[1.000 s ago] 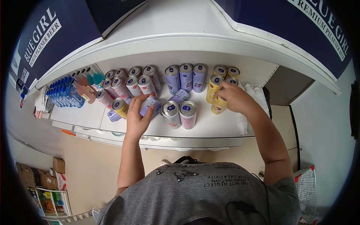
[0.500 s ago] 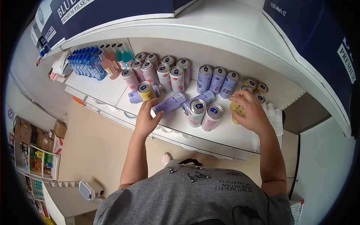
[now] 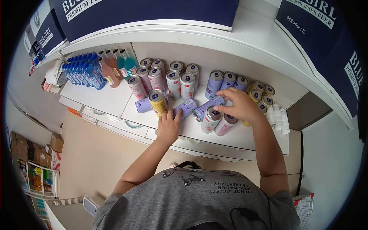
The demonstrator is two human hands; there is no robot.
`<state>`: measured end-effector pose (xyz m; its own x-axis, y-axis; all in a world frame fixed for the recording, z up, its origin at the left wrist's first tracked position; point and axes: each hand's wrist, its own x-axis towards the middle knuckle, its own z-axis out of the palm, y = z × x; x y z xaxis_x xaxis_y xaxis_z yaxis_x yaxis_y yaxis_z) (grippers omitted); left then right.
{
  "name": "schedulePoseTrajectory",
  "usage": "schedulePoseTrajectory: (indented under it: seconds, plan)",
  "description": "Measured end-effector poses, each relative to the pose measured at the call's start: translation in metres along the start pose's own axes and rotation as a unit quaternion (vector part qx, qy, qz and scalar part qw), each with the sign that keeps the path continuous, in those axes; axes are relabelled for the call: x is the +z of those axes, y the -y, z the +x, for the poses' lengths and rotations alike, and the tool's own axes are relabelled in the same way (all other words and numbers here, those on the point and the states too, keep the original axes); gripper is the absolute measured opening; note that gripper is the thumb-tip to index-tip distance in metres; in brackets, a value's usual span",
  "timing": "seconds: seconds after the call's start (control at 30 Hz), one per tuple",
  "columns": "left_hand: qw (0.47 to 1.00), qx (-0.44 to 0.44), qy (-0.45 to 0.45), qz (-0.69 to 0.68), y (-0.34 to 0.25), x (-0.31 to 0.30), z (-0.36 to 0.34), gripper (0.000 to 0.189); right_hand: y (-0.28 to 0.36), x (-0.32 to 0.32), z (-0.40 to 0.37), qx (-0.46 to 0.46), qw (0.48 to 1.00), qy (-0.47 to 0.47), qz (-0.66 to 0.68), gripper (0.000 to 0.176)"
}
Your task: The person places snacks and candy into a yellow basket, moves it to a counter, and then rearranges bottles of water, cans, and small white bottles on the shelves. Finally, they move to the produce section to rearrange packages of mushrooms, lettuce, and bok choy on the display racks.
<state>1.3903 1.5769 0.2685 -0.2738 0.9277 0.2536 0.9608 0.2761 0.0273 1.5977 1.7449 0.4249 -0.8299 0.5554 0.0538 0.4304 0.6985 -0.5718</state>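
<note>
Left hand (image 3: pixel 168 127) and right hand (image 3: pixel 240 108) lie open on cans (image 3: pixel 210 119) crowding the white shelf (image 3: pixel 103 100).

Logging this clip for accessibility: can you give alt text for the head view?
A person's left hand touches a purple can lying on a white shelf, beside an upright yellow can; the right hand reaches over a second purple can. Rows of upright cans stand behind.
</note>
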Motion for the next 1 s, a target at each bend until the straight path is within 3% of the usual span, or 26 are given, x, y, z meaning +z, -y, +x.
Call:
schedulePoseTrajectory:
  seconds: [0.13, 0.17, 0.23, 0.3, 0.37, 0.4, 0.47, 0.53, 0.73, 0.83, 0.9, 1.0]
  plan:
    - [0.999, 0.01, -0.01, 0.031, 0.006, 0.007, 0.003, 0.06, -0.006, 0.002, 0.04, 0.011, 0.997, 0.06, -0.046, 0.055]
    - [0.999, 0.013, -0.012, 0.028, 0.006, 0.006, 0.005, 0.06, 0.005, 0.009, 0.052, 0.028, 0.982, 0.112, -0.15, 0.053]
    - [0.999, 0.012, 0.038, 0.024, 0.006, 0.0, 0.008, 0.059, 0.036, 0.027, 0.069, 0.044, 0.931, 0.19, -0.308, 0.049]
    - [0.999, 0.017, 0.044, 0.021, 0.007, -0.004, 0.009, 0.059, 0.06, 0.06, 0.081, 0.044, 0.906, 0.216, -0.36, 0.047]
    - [0.998, 0.021, 0.053, 0.019, 0.01, -0.004, 0.005, 0.06, 0.057, 0.111, 0.098, 0.034, 0.828, 0.23, -0.511, 0.032]
    - [0.998, 0.034, 0.043, 0.011, 0.012, -0.002, 0.004, 0.061, 0.055, 0.132, 0.105, 0.034, 0.828, 0.229, -0.511, 0.032]
    - [0.998, 0.053, 0.028, 0.006, 0.018, 0.0, 0.003, 0.062, 0.046, 0.163, 0.116, 0.118, 0.816, 0.265, -0.5, 0.028]
    - [0.998, 0.066, 0.002, -0.011, 0.021, 0.001, -0.003, 0.064, 0.039, 0.175, 0.113, 0.114, 0.8, 0.262, -0.527, 0.024]
    - [0.989, 0.09, -0.042, -0.11, 0.027, 0.0, -0.007, 0.062, 0.032, 0.178, 0.112, 0.118, 0.855, 0.199, -0.464, 0.021]
    - [0.981, 0.103, -0.044, -0.156, 0.025, -0.002, -0.007, 0.062, 0.034, 0.169, 0.115, 0.146, 0.828, 0.216, -0.496, 0.016]
    - [0.978, 0.115, -0.046, -0.166, 0.027, -0.002, -0.007, 0.063, 0.028, 0.167, 0.118, 0.144, 0.778, 0.27, -0.549, 0.021]
    - [0.976, 0.106, -0.035, -0.188, 0.028, -0.001, -0.007, 0.061, 0.015, 0.18, 0.118, 0.132, 0.756, 0.293, -0.57, 0.015]
